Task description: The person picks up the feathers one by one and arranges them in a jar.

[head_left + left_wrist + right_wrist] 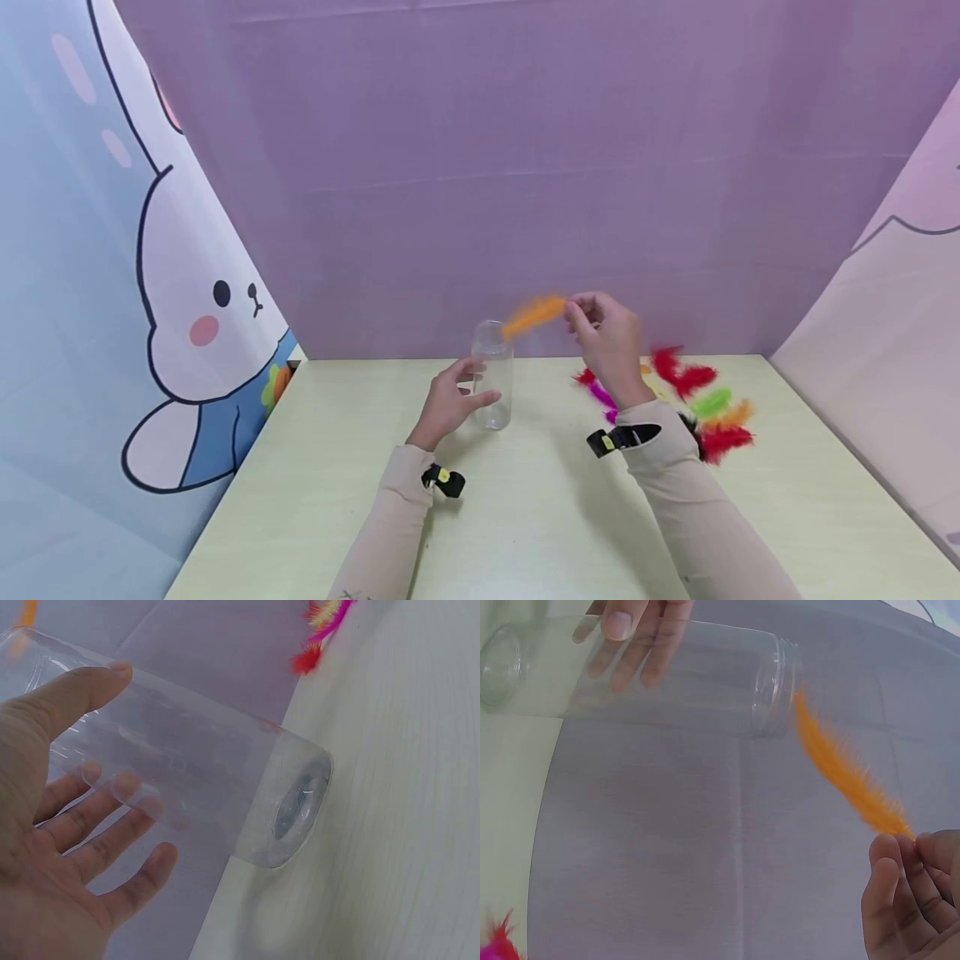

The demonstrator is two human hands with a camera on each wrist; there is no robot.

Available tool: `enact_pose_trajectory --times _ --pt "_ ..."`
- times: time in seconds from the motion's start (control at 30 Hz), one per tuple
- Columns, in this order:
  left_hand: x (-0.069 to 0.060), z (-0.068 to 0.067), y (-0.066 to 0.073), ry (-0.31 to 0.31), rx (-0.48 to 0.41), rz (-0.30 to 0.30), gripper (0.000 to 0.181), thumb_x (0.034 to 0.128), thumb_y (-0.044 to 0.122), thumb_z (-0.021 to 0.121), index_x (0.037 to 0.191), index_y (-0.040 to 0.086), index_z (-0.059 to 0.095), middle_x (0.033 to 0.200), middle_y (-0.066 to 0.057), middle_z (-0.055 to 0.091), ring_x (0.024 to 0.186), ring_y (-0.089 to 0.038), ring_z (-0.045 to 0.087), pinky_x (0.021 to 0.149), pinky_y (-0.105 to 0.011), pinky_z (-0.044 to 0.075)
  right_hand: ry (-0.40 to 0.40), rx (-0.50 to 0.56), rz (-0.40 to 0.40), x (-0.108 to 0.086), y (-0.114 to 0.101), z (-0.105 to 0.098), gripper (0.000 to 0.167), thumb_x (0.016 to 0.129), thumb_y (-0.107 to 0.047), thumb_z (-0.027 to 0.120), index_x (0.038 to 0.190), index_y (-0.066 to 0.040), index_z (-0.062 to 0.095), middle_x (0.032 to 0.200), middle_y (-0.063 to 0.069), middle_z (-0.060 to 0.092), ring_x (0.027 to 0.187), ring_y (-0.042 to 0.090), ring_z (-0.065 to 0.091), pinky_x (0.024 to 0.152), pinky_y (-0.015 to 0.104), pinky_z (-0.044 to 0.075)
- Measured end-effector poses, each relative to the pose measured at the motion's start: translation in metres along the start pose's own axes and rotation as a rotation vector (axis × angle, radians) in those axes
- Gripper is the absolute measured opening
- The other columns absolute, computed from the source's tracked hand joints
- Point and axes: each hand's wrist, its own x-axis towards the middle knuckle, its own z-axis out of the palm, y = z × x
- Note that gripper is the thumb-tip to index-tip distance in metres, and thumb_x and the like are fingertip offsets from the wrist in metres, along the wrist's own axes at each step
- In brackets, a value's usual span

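A clear, see-through jar stands upright on the pale table. My left hand holds it from the left, thumb at the front and fingers curled behind, as the left wrist view shows through the jar wall. My right hand is raised to the right of the jar and pinches an orange feather by one end between thumb and fingertips. In the right wrist view the free tip of the orange feather is at the jar's open mouth. No feather shows inside the jar.
Loose feathers lie on the table at the right, partly hidden by my right arm: red feathers, a green feather, a magenta feather and others. A purple cloth backdrop rises behind the table; printed cloths hang at both sides.
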Motion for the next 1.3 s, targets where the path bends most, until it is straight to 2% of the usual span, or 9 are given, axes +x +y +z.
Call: enact_pose_trajectory --times 0.2,0.33,0.43,0.67,0.87,1.03,1.3 --pt "0.001 0.001 0.001 -0.001 0.001 -0.012 0.062 0.0823 0.031 0.087 0.137 0.018 0.061 0.13 -0.002 0.069 0.124 -0.028 0.063 0.101 -0.046 0.054 -0.025 -0.024 0.01 0.002 -0.001 0.008 0.014 0.098 -0.016 0.069 0.102 -0.002 0.071 0.086 0.015 0.074 0.07 0.028 0.068 0.056 0.012 0.051" --pt "0.0 0.001 0.003 -0.006 -0.007 -0.018 0.065 0.0831 0.027 0.087 0.14 0.014 0.059 0.133 -0.008 0.068 0.125 -0.031 0.063 0.102 -0.048 0.054 -0.036 -0.044 0.006 0.001 -0.003 0.013 0.013 0.098 -0.015 0.071 0.101 -0.003 0.072 0.085 0.014 0.075 0.068 0.023 0.069 0.055 0.014 0.05" --pt "0.0 0.001 0.004 -0.007 -0.005 -0.021 0.066 0.0831 0.027 0.087 0.14 0.012 0.058 0.134 -0.009 0.068 0.124 -0.028 0.063 0.102 -0.048 0.054 -0.05 -0.047 0.008 0.001 -0.003 0.017 0.012 0.097 -0.015 0.071 0.1 -0.003 0.072 0.084 0.013 0.075 0.068 0.022 0.069 0.055 0.015 0.05" --pt "0.001 0.002 0.002 -0.002 0.0 -0.019 0.066 0.0817 0.033 0.087 0.139 0.016 0.06 0.13 -0.002 0.069 0.123 -0.024 0.063 0.101 -0.045 0.055 -0.093 -0.067 0.025 -0.001 -0.004 0.024 0.013 0.099 -0.018 0.069 0.101 -0.005 0.072 0.083 0.011 0.074 0.07 0.024 0.07 0.055 0.018 0.051" --pt "0.001 0.002 0.0 -0.004 -0.015 -0.027 0.063 0.082 0.029 0.087 0.139 0.021 0.06 0.129 -0.003 0.069 0.124 -0.03 0.063 0.102 -0.047 0.054 -0.126 -0.092 0.035 -0.004 -0.003 0.031 0.013 0.099 -0.019 0.069 0.102 -0.006 0.072 0.084 0.012 0.073 0.069 0.023 0.068 0.056 0.021 0.05" --pt "0.001 0.002 -0.001 -0.002 -0.009 -0.032 0.064 0.0824 0.029 0.087 0.139 0.022 0.06 0.13 -0.002 0.068 0.123 -0.025 0.063 0.101 -0.047 0.054 -0.153 -0.11 0.043 -0.006 -0.004 0.036 0.014 0.099 -0.022 0.07 0.102 -0.008 0.072 0.083 0.009 0.072 0.069 0.022 0.068 0.056 0.024 0.05" --pt "0.003 0.002 -0.001 -0.009 -0.008 -0.032 0.063 0.0833 0.029 0.086 0.139 0.019 0.059 0.136 -0.014 0.065 0.124 -0.028 0.062 0.103 -0.05 0.053 -0.179 -0.11 0.051 -0.007 -0.001 0.044 0.014 0.099 -0.023 0.07 0.103 -0.01 0.072 0.083 0.008 0.072 0.068 0.019 0.067 0.058 0.028 0.053"
